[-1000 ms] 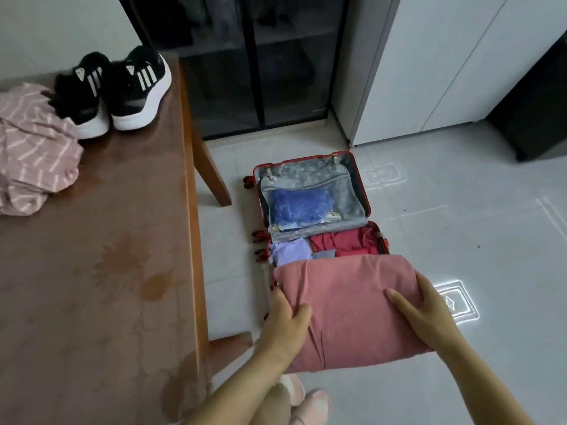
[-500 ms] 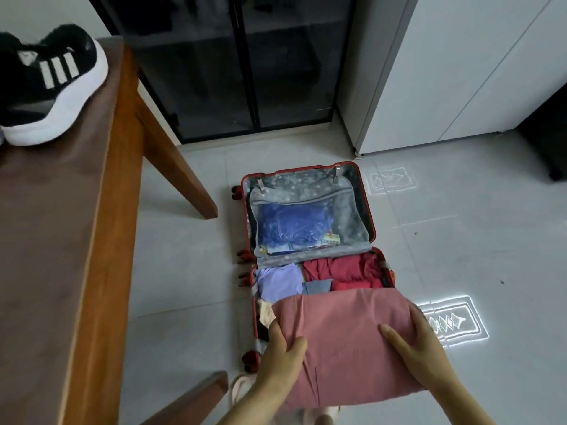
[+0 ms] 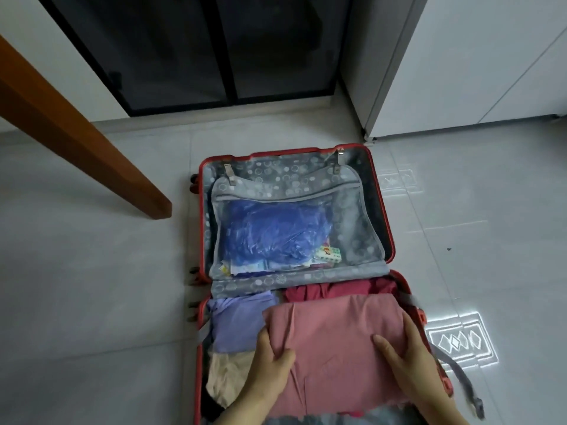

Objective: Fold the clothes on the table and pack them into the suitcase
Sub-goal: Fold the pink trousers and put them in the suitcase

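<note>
A red suitcase (image 3: 387, 210) lies open on the floor, its lid half lined in grey. A folded pink garment (image 3: 334, 338) sits low over the near half, above the other clothes. My left hand (image 3: 271, 360) grips its left edge, thumb on top and fingers curled under. My right hand (image 3: 408, 354) holds the right edge, thumb lying on top. Beneath and beside it lie a lilac garment (image 3: 239, 320), a dark red garment (image 3: 337, 289) and a beige piece (image 3: 227, 378).
A blue bundle (image 3: 273, 231) and small packets fill the lid's zipped mesh pocket. A wooden table leg (image 3: 76, 133) slants down at the left. A grey strap (image 3: 460, 378) trails off the suitcase's right side. Grey floor tiles surround it; white cabinets stand behind.
I have moved from the table toward the suitcase and lowered the pink garment with both hands into its near half. The tabletop and shoes have left the view.
</note>
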